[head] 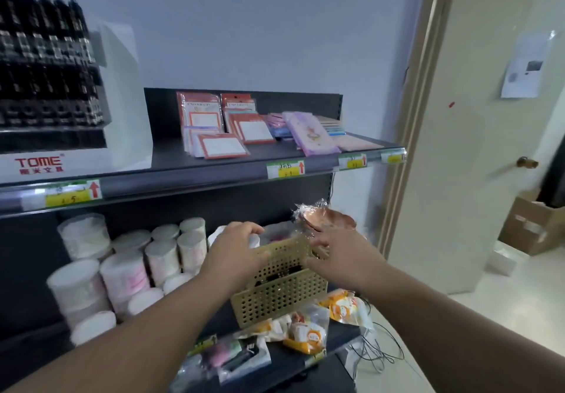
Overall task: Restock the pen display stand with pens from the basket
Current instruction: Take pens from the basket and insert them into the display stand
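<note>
Your left hand [237, 247] grips the top left corner of the perforated yellow basket [281, 291], fingers curled over the rim and thumb pressed on the near wall. Your right hand [337, 253] pinches the basket's top right corner, thumb on the near wall and fingers reaching over the rim, so the two hands sit apart with the basket between them. Through the holes you can see dark shapes inside, which may be pens, though the blur leaves that unsure. The basket is at the front of the lower shelf [284, 362], just above orange snack packets [307, 333] and beside stacked round tubs [128, 270]. A wrapped copper-coloured dish [325, 218] lies just behind your right hand. The pen display stand [122, 93], white and marked TOME, stands on the upper shelf [198, 169] well up and left of the basket, its rows filled with black pens [42, 44]. Stationery packs [214, 129] lie to the stand's right.
</note>
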